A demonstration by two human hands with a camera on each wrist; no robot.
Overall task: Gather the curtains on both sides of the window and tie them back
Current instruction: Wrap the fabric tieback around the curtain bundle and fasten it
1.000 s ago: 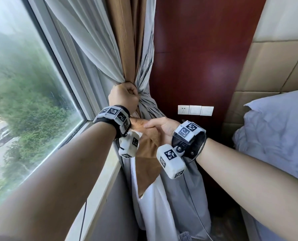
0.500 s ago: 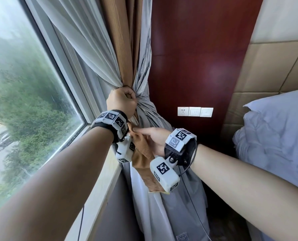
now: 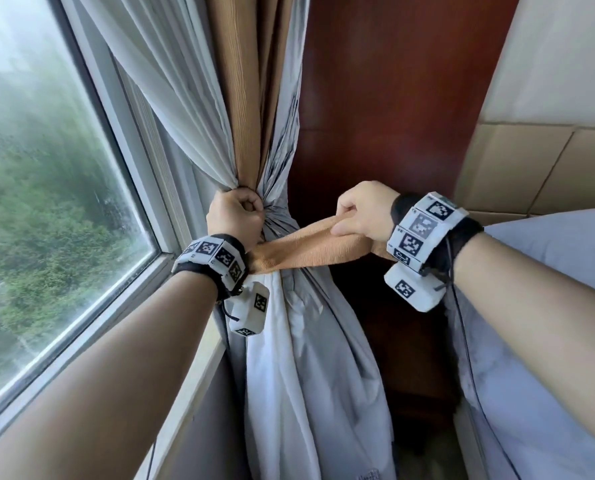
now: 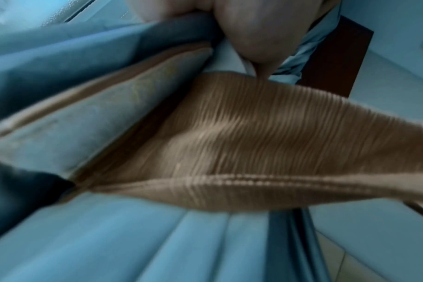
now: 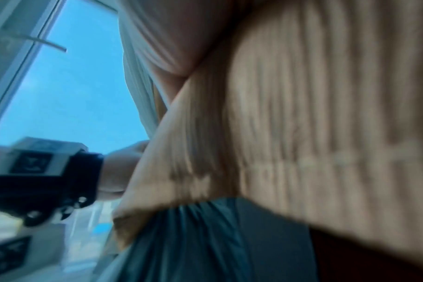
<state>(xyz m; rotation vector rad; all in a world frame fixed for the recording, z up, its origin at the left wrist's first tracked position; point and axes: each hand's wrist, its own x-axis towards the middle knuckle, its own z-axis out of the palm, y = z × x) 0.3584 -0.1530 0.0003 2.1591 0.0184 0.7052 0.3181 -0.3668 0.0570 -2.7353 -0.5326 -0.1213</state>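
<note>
The left hand (image 3: 235, 218) is a closed fist around the gathered curtains (image 3: 254, 109), squeezing grey, tan and silvery layers together into one tight neck at about the centre of the head view. The right hand (image 3: 362, 211), at 3 o'clock from the left, pinches the free end of a tan ribbed tie-back band (image 3: 310, 249) between thumb and curled fingers (image 3: 349, 206) and holds it out taut and level, away from the bundle. The band's other end disappears under the left wrist at the bundle; whether it is fixed there or only trapped cannot be told. From the left wrist view the band (image 4: 266, 137) shows fine ridges and a stitched hem along its lower edge, so it looks like a soft woven strap with some grip, limp unless pulled. The curtains themselves read as light to middling in weight, soft and easily crushed, the silvery lining likely slippery, so the bundle will want to spread again if the fist loosens. The sensible hold is where the left hand already has it, at the narrowest point, with the band taken at its end. Above the fist, toward 12 o'clock, the folds fan upward; below, toward 6 o'clock, they hang loose in pale grey and white pleats. At 9 o'clock is the window (image 3: 46, 202) with blurred green trees beyond; at 1 o'clock a dark red wood panel (image 3: 386, 98); at 3 o'clock a pale pillow (image 3: 549, 258). This side looks gathered but not yet tied.
</note>
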